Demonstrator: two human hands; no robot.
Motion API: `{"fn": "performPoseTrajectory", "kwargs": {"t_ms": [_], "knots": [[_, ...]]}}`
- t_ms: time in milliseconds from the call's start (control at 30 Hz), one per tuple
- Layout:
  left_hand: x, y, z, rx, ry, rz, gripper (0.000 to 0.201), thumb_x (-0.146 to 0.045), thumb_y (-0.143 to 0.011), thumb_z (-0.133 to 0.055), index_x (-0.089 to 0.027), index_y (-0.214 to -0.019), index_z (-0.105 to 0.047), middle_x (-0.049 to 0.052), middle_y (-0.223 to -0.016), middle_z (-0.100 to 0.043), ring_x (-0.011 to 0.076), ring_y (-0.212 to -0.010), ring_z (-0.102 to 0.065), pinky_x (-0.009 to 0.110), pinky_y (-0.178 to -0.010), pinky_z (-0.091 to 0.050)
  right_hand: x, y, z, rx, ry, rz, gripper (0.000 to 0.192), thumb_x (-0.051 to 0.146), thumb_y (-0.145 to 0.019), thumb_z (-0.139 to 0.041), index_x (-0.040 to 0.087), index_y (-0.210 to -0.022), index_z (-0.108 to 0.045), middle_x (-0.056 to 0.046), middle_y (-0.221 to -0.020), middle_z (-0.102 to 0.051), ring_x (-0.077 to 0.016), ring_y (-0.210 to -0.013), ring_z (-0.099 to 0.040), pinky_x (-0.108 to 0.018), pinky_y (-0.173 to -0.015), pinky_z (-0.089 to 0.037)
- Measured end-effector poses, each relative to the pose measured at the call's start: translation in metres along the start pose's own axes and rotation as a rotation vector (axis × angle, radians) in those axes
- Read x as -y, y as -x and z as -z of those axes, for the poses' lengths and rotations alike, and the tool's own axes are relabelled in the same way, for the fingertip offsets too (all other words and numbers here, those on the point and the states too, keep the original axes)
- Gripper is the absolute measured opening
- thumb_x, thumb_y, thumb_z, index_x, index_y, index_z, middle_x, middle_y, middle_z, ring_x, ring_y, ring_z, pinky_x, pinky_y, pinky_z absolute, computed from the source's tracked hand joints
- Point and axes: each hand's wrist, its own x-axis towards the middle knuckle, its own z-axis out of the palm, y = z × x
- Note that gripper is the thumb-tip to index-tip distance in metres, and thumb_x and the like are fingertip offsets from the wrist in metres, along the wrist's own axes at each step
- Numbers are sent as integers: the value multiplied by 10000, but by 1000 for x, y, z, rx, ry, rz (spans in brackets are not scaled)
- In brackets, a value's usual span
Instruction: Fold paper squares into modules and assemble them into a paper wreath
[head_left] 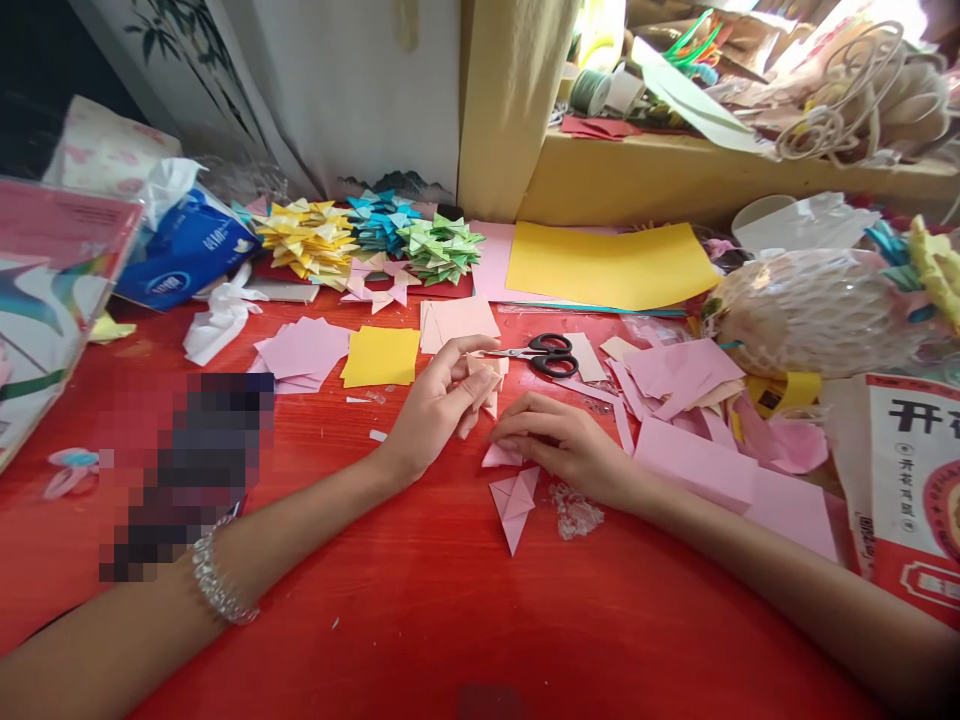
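Observation:
My left hand [442,400] is closed on a folded peach paper piece [489,380], held between thumb and fingers above the red table. Lower and to the right, my right hand [559,440] has its fingers curled together over a pink folded paper piece [501,455], pinching its edge. Just below that lies another pink folded paper unit [514,503], with a pointed end toward me. Black-handled scissors [551,354] rest beyond both hands. A small heap of clear bits [576,511] sits under my right wrist.
Pink squares [304,352], yellow squares [380,356] and peach squares [459,322] lie left and beyond. Farther back are yellow [307,240], blue [382,220] and green [442,250] folded paper clusters. Pink scraps [682,375] cover the right side. A tissue pack [184,250] stands back left.

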Motion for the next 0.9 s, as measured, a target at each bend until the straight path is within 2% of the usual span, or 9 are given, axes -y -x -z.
{"fn": "performPoseTrajectory", "kwargs": {"t_ms": [133,200,300,367,467,533,667,800,900], "knots": [[2,-1,0,-4,-12,-28,267,-258,-895,-462,-198,-1154,-450,-45,-657,-487,68,-467,-475,191,-432,-426,-3,-1,4,-69,-355,-256,267,301,-903,-459,241,-1105,-624,6,-728,-561,-33,-393,-443,-181,-361,-354],[2,-1,0,-40,-12,-42,277,-278,-883,-485,-200,-1145,-441,-33,-694,-504,78,-476,-487,194,-392,-418,-5,-1,4,-121,-540,-331,306,348,-905,-452,253,-1169,-573,5,-731,-586,-37,-373,-472,-159,-305,-317],[3,-2,0,-71,-24,-41,253,-296,-860,-529,-202,-1084,-458,-27,-722,-535,68,-470,-472,182,-380,-408,-6,-4,5,-231,-721,-340,295,349,-875,-504,246,-1142,-578,-44,-974,-604,-91,-598,-624,-179,-414,-481],[2,-2,-1,-39,-52,-13,195,-310,-851,-544,-187,-991,-484,-15,-726,-564,63,-474,-469,176,-388,-402,-6,-7,6,-263,-801,-322,308,377,-878,-488,242,-1137,-584,-57,-1095,-573,-124,-772,-632,-229,-565,-559],[3,-2,0,18,-93,32,168,-331,-854,-535,-171,-883,-495,-4,-714,-575,59,-471,-469,174,-394,-389,-6,-9,7,-269,-875,-312,383,444,-916,-358,245,-1166,-570,-62,-1197,-533,-144,-887,-595,-271,-668,-570],[3,-2,1,39,-101,56,171,-336,-858,-525,-168,-871,-496,-4,-717,-571,56,-454,-464,181,-398,-393,-7,-10,8,-290,-880,-318,338,388,-916,-389,253,-1171,-566,-49,-1206,-527,-132,-891,-587,-263,-695,-562],[4,-3,2,71,-126,82,172,-336,-854,-528,-166,-870,-504,-7,-727,-568,51,-434,-466,189,-413,-393,-11,-9,7,-348,-858,-352,334,211,-812,-595,247,-1143,-572,-9,-962,-592,-91,-789,-593,-195,-653,-539],[5,-4,1,80,-158,113,178,-336,-837,-552,-168,-889,-524,-11,-741,-572,36,-427,-447,178,-416,-366,-12,-8,7,-355,-801,-399,188,253,-752,-669,179,-916,-615,18,-660,-584,-77,-559,-548,-161,-452,-453],[6,-4,1,79,-161,115,168,-327,-835,-555,-168,-886,-533,-10,-746,-574,33,-436,-433,174,-428,-363,-11,-8,7,-380,-790,-414,167,249,-718,-696,165,-842,-623,12,-662,-586,-70,-515,-516,-161,-405,-402]]}}
